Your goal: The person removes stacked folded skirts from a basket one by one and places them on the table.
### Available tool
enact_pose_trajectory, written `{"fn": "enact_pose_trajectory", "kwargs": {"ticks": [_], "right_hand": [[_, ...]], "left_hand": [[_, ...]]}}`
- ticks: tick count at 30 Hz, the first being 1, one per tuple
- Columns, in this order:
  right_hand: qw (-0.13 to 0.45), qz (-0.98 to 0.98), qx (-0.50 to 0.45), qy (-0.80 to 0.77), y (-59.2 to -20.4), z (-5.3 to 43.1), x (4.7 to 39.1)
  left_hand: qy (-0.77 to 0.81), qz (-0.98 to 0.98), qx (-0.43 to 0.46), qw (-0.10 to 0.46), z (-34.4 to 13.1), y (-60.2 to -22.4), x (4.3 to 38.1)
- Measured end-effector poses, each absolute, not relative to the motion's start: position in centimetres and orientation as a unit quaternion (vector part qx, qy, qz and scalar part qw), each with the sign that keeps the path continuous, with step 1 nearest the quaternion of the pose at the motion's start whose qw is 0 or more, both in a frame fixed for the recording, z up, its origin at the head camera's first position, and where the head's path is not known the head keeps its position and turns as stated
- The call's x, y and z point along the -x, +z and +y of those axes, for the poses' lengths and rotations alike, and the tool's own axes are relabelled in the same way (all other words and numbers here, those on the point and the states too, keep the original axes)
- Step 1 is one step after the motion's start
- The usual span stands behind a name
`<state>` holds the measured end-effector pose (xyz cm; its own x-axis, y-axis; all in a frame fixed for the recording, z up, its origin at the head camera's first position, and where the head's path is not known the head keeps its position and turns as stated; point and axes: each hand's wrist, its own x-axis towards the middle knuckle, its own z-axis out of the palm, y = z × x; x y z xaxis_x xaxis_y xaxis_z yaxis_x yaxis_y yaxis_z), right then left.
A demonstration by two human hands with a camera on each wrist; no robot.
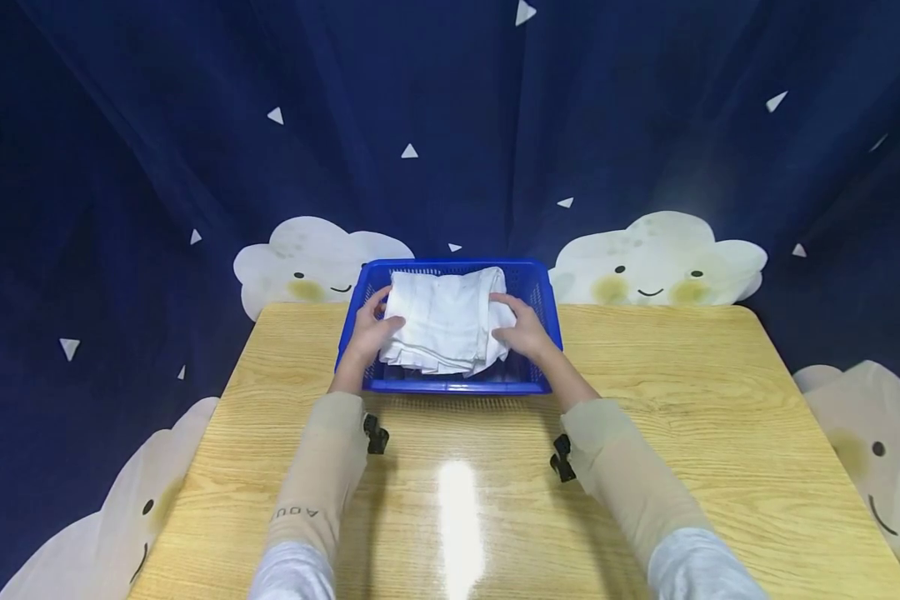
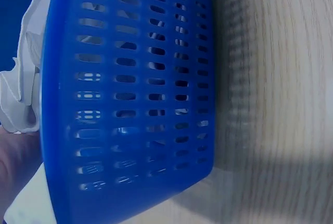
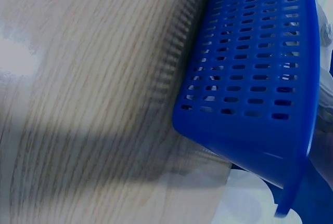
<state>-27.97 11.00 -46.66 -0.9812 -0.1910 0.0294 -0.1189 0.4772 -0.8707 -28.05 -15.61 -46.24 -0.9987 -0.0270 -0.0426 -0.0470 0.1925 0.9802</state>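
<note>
One cloth bundle, one basket, two hands, one table

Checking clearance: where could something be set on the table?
The wooden table is bare left and right of the blue plastic basket, and nearer, between the sleeves. Crowded: the basket, where folded white cloth sits between the left hand and right hand.

A blue slotted basket stood on the wood-grained worktop, white cloth showing just beyond it.
</note>
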Motion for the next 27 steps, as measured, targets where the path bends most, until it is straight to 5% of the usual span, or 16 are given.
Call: {"fn": "enact_pose_trajectory", "kwargs": {"ticks": [27], "right_hand": [[0.033, 0.827, 0.089, -0.554, -43.7, 11.5, 26.8]], "left_hand": [[0.659, 0.752, 0.011, -0.007, -15.5, -42.9, 26.6]]}}
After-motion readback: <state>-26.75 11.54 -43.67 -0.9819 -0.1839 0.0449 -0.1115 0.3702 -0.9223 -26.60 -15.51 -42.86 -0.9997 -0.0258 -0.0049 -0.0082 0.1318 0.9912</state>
